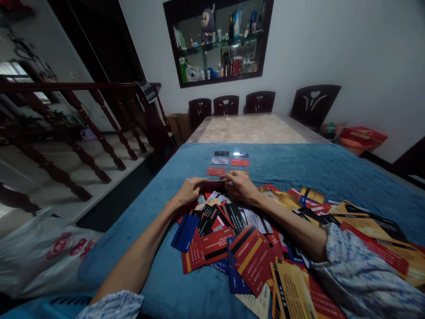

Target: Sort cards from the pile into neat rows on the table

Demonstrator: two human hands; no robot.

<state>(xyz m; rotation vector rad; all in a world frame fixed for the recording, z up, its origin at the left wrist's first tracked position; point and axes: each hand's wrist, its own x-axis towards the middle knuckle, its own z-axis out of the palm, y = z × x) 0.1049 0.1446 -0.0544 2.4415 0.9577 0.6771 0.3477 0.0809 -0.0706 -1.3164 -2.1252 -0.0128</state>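
Note:
Between my two hands a dark red card (214,185) is held up on edge, nearly edge-on to me. My left hand (190,190) pinches its left end, and my right hand (241,187) grips the right end. Just beyond them lie cards in short rows: a black card (221,153), a blue card (240,154), a pale card (219,161), a red card (239,162) and another red card (215,171). A gold card (239,173) is partly hidden by my right hand. Under my wrists spreads a loose pile of cards (219,243) in red, blue, black and gold.
The blue cloth (146,257) covers the near part of the table; its bare marble top (245,128) shows at the far end. Dark chairs (226,105) stand behind it. A wooden railing (79,115) and a white plastic bag (46,252) are on the left.

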